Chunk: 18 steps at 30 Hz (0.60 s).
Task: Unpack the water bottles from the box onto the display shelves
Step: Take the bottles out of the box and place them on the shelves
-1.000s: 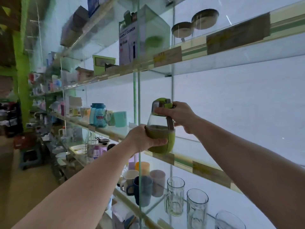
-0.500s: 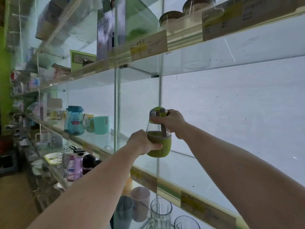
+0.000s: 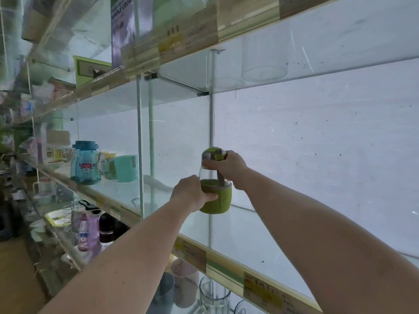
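Note:
A small glass water bottle (image 3: 216, 200) with a green sleeve and a green cap is held upright over the middle glass shelf (image 3: 240, 236), close to the white back wall. My left hand (image 3: 192, 193) grips its green sleeve from the left. My right hand (image 3: 229, 167) wraps the neck and cap from the right. I cannot tell whether the bottle's base touches the shelf. The box is out of view.
A vertical glass divider (image 3: 140, 155) stands just left of the bottle. Further left on the same shelf stand a blue bottle (image 3: 85, 164) and a teal cup (image 3: 126, 168). The upper shelf (image 3: 249, 30) holds boxes and jars. Glass mugs (image 3: 214, 298) and cups fill the shelf below.
Both hands have carried the bottle further in over the middle shelf, toward the back wall. The camera has turned right and moved closer to the shelves.

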Motion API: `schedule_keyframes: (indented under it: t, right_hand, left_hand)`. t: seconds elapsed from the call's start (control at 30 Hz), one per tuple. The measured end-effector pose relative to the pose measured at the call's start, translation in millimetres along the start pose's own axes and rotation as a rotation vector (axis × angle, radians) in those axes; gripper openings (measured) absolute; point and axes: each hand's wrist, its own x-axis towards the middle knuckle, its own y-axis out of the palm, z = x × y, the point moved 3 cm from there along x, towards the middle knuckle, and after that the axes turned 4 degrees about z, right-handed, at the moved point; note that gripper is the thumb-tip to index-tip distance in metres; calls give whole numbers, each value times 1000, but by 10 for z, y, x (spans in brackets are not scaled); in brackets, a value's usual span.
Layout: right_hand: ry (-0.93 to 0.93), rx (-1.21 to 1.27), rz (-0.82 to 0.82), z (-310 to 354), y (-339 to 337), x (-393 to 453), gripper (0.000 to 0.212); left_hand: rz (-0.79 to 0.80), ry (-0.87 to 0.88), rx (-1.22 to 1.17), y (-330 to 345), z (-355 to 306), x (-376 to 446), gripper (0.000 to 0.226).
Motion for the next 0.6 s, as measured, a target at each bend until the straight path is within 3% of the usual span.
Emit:
schedule_keyframes:
  t: [0.4, 0.6]
  right_hand:
    - [-2, -137, 19, -16, -30, 10, 56]
    - [7, -181, -9, -4, -42, 11, 56]
  left_hand:
    - [-6, -2, -22, 46, -23, 50, 54]
    - [-2, -3, -102, 36, -11, -28, 61]
